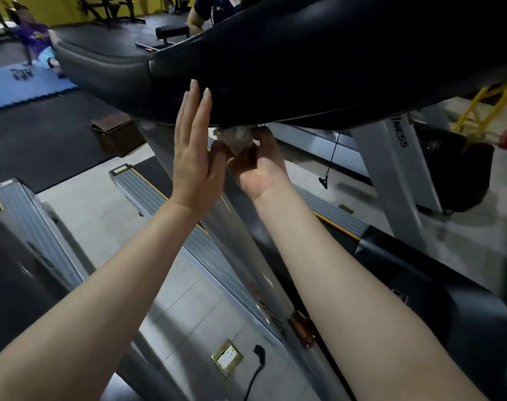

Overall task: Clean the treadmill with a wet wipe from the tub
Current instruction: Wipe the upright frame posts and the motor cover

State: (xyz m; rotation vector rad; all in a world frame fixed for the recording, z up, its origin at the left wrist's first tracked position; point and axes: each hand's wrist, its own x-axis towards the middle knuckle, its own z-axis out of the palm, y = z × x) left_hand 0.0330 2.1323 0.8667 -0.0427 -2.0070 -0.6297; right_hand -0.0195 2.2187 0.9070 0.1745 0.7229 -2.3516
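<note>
The treadmill's dark console [318, 62] fills the upper part of the head view, seen from behind and below. My left hand [193, 151] is flat and open, its fingertips resting against the console's lower edge. My right hand [256, 166] is closed on a crumpled white wet wipe [236, 137], which it presses up against the console's underside. A grey upright [240, 235] of the treadmill runs down between my forearms. The tub is not in view.
A second grey upright [391, 157] with lettering stands to the right. Grey side rails [148, 186] lie below. A brass floor socket [226, 357] and a black plug [259, 353] sit on the tiled floor. A wooden box [116, 134] and two people are at the back.
</note>
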